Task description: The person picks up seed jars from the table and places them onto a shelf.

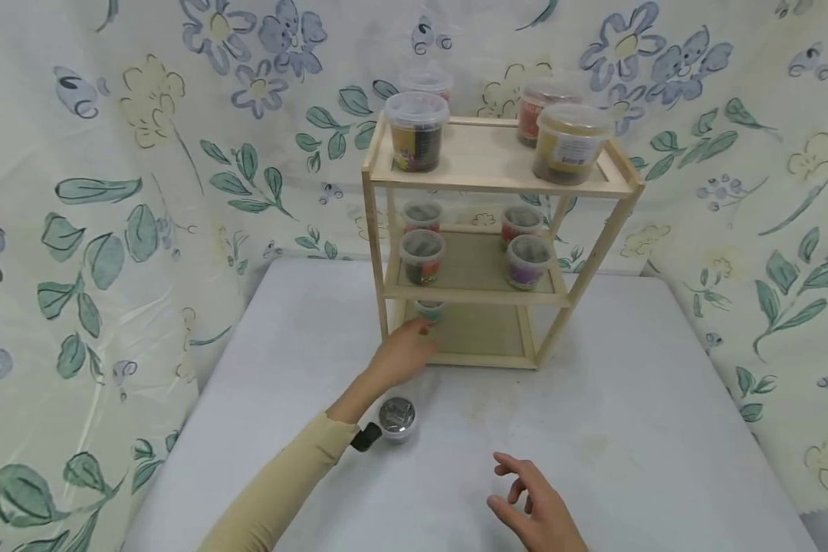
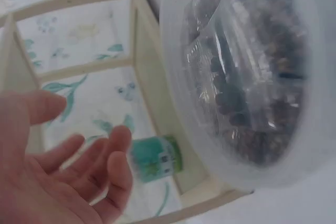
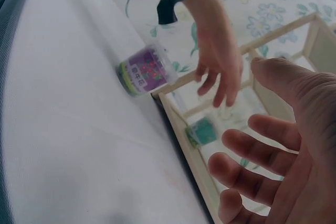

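Observation:
My left hand (image 1: 403, 354) reaches over the front edge of the bottom shelf, fingers loosely bent and holding nothing. Just beyond it stands a small teal tub (image 1: 428, 310) on that shelf; the right wrist view has a gap between the fingers and the teal tub (image 3: 202, 131). Below my left wrist, a lidded purple tub (image 3: 146, 71) with a flower label sits on the table. Its clear lid (image 2: 252, 72) looms large in the left wrist view. My right hand (image 1: 540, 506) hovers over the table's near side, fingers relaxed and apart, with nothing in it.
A three-tier wooden rack (image 1: 504, 184) stands at the back of the white table (image 1: 628, 429). Several lidded tubs stand on its upper two shelves, among them a yellow tub (image 1: 571, 146) and a purple-labelled tub (image 1: 527, 262). Floral sheeting (image 1: 145, 115) hangs behind and beside the table.

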The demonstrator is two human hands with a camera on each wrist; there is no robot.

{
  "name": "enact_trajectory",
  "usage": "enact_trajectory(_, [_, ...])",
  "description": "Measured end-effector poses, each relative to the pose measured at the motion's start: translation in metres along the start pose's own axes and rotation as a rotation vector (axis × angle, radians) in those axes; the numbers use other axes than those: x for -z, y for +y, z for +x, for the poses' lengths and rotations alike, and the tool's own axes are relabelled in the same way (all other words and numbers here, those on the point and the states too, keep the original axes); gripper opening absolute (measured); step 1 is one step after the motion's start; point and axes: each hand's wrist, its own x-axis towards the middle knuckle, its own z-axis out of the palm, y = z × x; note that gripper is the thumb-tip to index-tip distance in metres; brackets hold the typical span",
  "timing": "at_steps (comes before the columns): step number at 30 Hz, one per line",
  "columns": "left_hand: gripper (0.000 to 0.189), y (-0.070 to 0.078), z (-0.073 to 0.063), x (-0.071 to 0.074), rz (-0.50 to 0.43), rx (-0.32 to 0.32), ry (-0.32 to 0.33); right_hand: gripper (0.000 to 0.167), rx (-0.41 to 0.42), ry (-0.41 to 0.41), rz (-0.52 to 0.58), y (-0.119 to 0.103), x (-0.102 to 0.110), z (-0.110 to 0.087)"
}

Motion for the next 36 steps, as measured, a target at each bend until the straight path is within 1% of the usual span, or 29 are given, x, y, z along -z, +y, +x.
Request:
enact_trajectory(3, [0.042,0.003,-0.028,0.006,-0.055,-0.081,0.018,0.048,0.032,0.028,-0.008,0.002,-0.002,0.001])
enact_trajectory(4, [0.039,0.005,-0.038,0.007,-0.079,-0.096,0.027,0.048,0.046,0.039,-0.011,0.003,-0.003,0.002])
enact_trajectory(6, [0.034,0.006,-0.060,0.008,-0.146,-0.116,0.058,0.048,0.075,0.062,-0.007,0.005,-0.004,0.003])
enact_trajectory(8, [0.030,0.007,-0.081,0.006,-0.224,-0.112,0.102,0.049,0.107,0.084,-0.013,0.007,-0.006,0.004])
enact_trajectory(9, [0.028,0.008,-0.092,0.004,-0.263,-0.102,0.128,0.050,0.119,0.094,-0.016,0.008,-0.006,0.005])
enact_trajectory(11, [0.026,0.007,-0.111,-0.003,-0.336,-0.062,0.186,0.051,0.135,0.107,-0.026,0.008,-0.006,0.007])
enact_trajectory(13, [0.024,0.006,-0.128,-0.012,-0.393,0.003,0.231,0.051,0.133,0.107,-0.043,0.007,-0.007,0.009])
enact_trajectory(15, [0.022,0.004,-0.143,-0.023,-0.441,0.072,0.248,0.051,0.124,0.099,-0.054,0.006,-0.007,0.010])
enact_trajectory(17, [0.022,0.002,-0.155,-0.033,-0.466,0.121,0.247,0.051,0.105,0.087,-0.057,0.004,-0.008,0.011])
enact_trajectory(20, [0.022,0.000,-0.168,-0.045,-0.464,0.158,0.232,0.050,0.071,0.070,-0.058,0.002,-0.010,0.014])
enact_trajectory(22, [0.022,-0.001,-0.173,-0.051,-0.447,0.165,0.224,0.049,0.046,0.058,-0.054,0.001,-0.012,0.017])
enact_trajectory(24, [0.023,-0.001,-0.177,-0.055,-0.433,0.167,0.202,0.049,0.032,0.050,-0.060,0.002,-0.015,0.021])
enact_trajectory(28, [0.023,0.001,-0.182,-0.062,-0.441,0.169,0.136,0.048,0.038,0.049,-0.070,0.005,-0.021,0.029])
enact_trajectory(30, [0.023,0.002,-0.183,-0.063,-0.441,0.163,0.118,0.048,0.057,0.050,-0.076,0.007,-0.025,0.033])
enact_trajectory(33, [0.022,0.003,-0.184,-0.064,-0.429,0.145,0.132,0.049,0.077,0.041,-0.064,0.009,-0.030,0.039])
enact_trajectory(36, [0.021,0.003,-0.186,-0.063,-0.412,0.123,0.157,0.050,0.067,0.016,-0.046,0.010,-0.037,0.045])
